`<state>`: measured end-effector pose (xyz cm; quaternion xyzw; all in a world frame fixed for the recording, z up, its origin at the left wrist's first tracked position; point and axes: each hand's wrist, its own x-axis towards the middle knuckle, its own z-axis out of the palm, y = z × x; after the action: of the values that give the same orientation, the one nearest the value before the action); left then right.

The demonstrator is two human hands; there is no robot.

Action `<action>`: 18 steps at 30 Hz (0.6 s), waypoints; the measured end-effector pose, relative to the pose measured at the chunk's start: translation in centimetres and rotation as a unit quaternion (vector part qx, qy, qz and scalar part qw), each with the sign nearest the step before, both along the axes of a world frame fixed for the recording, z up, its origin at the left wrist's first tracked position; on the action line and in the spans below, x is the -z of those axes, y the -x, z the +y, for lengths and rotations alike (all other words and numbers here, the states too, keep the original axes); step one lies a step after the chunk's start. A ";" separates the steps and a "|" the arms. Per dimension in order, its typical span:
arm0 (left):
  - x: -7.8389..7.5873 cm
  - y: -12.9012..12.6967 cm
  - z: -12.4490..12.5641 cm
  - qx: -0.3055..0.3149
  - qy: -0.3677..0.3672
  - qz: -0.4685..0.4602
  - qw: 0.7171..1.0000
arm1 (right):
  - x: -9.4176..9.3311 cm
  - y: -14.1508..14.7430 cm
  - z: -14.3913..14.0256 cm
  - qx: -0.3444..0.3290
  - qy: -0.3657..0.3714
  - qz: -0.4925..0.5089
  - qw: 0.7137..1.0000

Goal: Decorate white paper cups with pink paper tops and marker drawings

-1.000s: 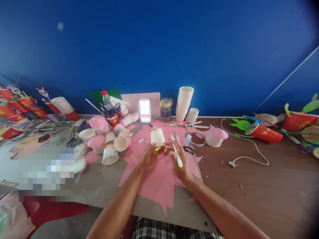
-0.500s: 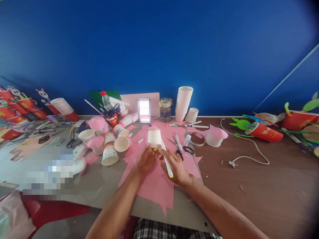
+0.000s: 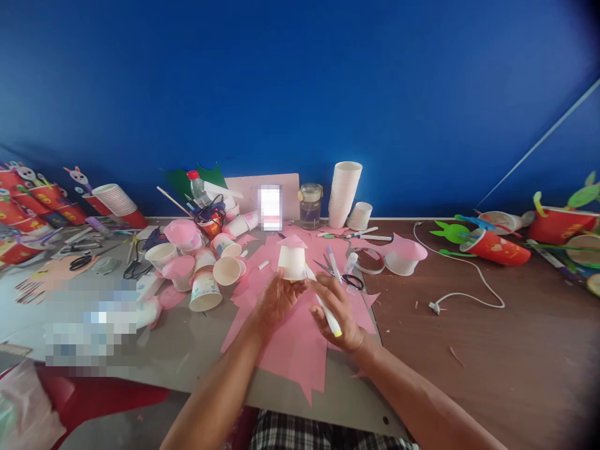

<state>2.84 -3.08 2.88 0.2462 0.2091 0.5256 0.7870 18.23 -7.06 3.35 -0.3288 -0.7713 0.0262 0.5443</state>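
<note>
A white paper cup [image 3: 292, 265] with a pink paper cone [image 3: 294, 242] on top is held up over the pink sheets. My left hand [image 3: 276, 301] has its fingers closed around the cup's lower part. In my right hand [image 3: 338, 305] is a white marker [image 3: 329, 317] with a yellow end pointing down toward me. The marker's other end reaches close to the cup's right side; whether it touches, I cannot tell. Beyond my right hand lie scissors [image 3: 352, 281] with black handles and a small white bottle [image 3: 350, 262].
Pink paper [image 3: 300, 356] covers the middle of the table. Several decorated cups [image 3: 206, 292] crowd the left. At the back stand a tall cup stack [image 3: 345, 194] and a glass jar [image 3: 310, 206]. A white cable [image 3: 478, 265] and red cups [image 3: 501, 248] lie right.
The cup has shifted slightly right and down, and more of its pink cone shows. My right hand has moved right with the marker, and its fingers have spread somewhat.
</note>
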 end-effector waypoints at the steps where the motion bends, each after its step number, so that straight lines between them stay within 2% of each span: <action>1: 0.2 0.0 0.1 0.006 0.005 -0.008 1.000 | -0.1 -0.1 0.0 0.004 0.003 0.019 1.000; 5: 0.6 -0.1 0.1 0.026 0.022 -0.015 0.999 | -0.3 -0.1 0.3 0.005 0.021 0.079 0.997; 13: 1.0 0.0 0.0 0.055 0.002 -0.013 0.998 | -0.5 0.3 0.4 -0.018 0.070 0.144 0.987; 18: 1.1 -0.1 0.1 0.041 -0.001 -0.006 0.999 | -0.5 0.2 0.5 -0.029 0.080 0.161 0.983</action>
<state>2.92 -3.00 1.78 0.2526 0.1938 0.4943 0.8089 17.99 -6.60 3.86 -0.3403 -0.6780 0.1567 0.6324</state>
